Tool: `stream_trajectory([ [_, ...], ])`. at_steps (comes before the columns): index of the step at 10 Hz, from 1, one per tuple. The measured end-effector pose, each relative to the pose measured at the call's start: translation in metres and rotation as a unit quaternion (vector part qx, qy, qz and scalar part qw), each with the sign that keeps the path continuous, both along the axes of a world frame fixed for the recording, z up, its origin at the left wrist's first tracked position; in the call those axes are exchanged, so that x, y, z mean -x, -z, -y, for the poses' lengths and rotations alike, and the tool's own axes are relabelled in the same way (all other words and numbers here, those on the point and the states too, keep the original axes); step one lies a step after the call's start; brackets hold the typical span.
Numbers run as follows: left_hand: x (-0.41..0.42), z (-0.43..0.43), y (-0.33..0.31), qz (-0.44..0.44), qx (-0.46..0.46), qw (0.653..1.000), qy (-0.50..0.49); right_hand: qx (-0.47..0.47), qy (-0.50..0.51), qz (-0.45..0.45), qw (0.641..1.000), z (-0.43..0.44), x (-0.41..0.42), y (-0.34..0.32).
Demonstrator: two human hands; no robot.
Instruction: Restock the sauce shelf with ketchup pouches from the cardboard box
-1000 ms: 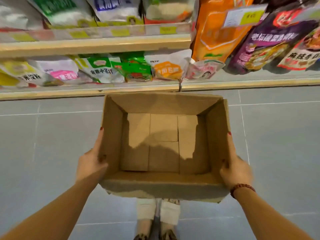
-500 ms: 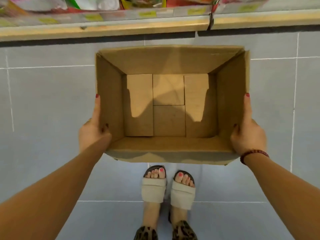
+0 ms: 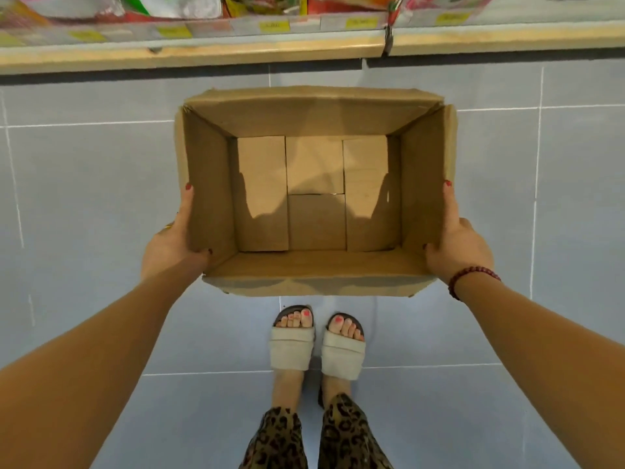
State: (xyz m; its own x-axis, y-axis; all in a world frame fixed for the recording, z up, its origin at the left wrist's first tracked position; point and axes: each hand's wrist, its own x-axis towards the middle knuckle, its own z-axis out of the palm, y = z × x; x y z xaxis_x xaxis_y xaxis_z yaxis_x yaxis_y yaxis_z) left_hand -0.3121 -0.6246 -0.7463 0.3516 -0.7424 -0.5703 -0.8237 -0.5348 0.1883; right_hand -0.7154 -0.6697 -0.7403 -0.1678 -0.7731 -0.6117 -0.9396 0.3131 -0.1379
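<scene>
Cardboard box [image 3: 209, 198], open-topped with only its folded bottom flaps showing inside, is held out in front of the person above the grey tiled floor [image 3: 84, 198]. The left hand [image 3: 169, 243] and right hand [image 3: 456, 243] grasp opposite side walls, arms extended, thumbs hooked over the rims. A shelf [image 3: 203, 52] runs just beyond.

Matt brown cardboard box [image 3: 314, 275]; smooth grey floor tiles [image 3: 84, 184]; pale wood-look shelf edge [image 3: 189, 54].
</scene>
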Motion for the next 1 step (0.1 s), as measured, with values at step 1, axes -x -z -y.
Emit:
stream_trajectory([
  [1,0.0048,0.0103,-0.0378,0.017,0.014,0.999,0.033,-0.015,0.027,0.062,0.998,0.0152,-0.0098,-0.0361],
])
